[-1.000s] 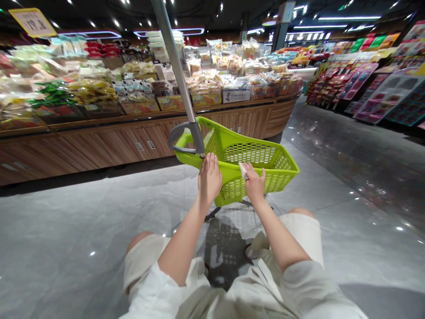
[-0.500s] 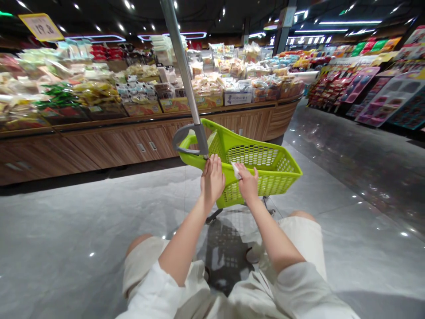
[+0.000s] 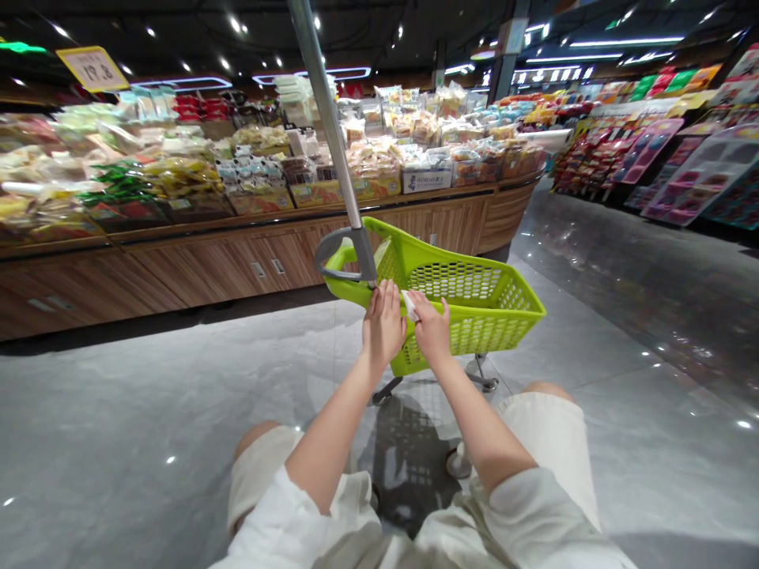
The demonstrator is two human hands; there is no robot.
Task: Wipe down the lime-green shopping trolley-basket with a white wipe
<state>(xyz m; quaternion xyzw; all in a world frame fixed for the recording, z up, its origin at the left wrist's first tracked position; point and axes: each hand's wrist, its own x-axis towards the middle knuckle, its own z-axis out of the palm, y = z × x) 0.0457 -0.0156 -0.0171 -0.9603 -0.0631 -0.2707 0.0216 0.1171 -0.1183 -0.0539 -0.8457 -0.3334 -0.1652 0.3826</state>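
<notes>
At the far left, a price sign (image 3: 93, 69) shows above heaped snack packs (image 3: 178, 186) on a long wooden tabletop (image 3: 195, 276). At the middle, a metal pole (image 3: 334, 118) slants upward and hides a strip of the packs; it comes down beside the grey handle (image 3: 363, 254) at the left end of the green basket (image 3: 498, 312). The basket stands on wheels on the grey floor (image 3: 148, 395), in front of the tabletop. The left grip (image 3: 384, 325) rests on the near rim just right of the handle, released, fingers straight. Close beside it, the right grip (image 3: 432, 328) grasps a white tissue (image 3: 409, 307) at the same rim. Both cover part of the basket's near side. Farther right, a pillar (image 3: 508, 55) rises behind the packs, and loaded racks (image 3: 593, 146) line the aisle.
</notes>
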